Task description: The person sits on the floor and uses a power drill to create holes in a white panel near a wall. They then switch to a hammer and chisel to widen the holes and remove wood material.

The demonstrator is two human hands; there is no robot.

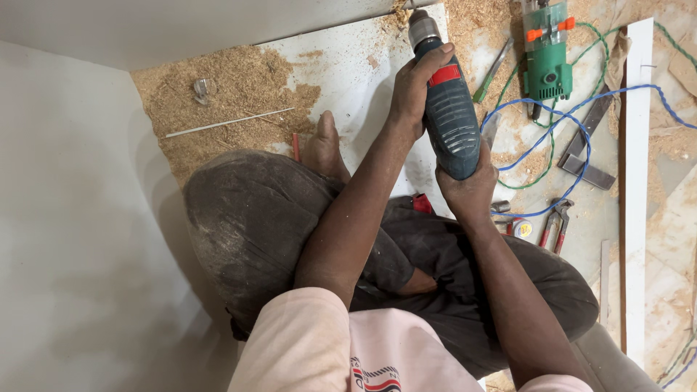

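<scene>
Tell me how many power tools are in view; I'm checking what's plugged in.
2. A dark teal electric drill is gripped by both hands, left hand near the chuck, right hand at the rear. A green trimmer-like tool lies on the sawdust beyond it. Others may be out of frame.

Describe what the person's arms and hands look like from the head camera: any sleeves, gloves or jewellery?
Both hands are bare: no gloves, rings or watch show on the left hand or the right hand. The forearms are uncovered. Short pale pink sleeves end above the elbows, belonging to a pink shirt with a red and dark printed mark on its front.
</scene>
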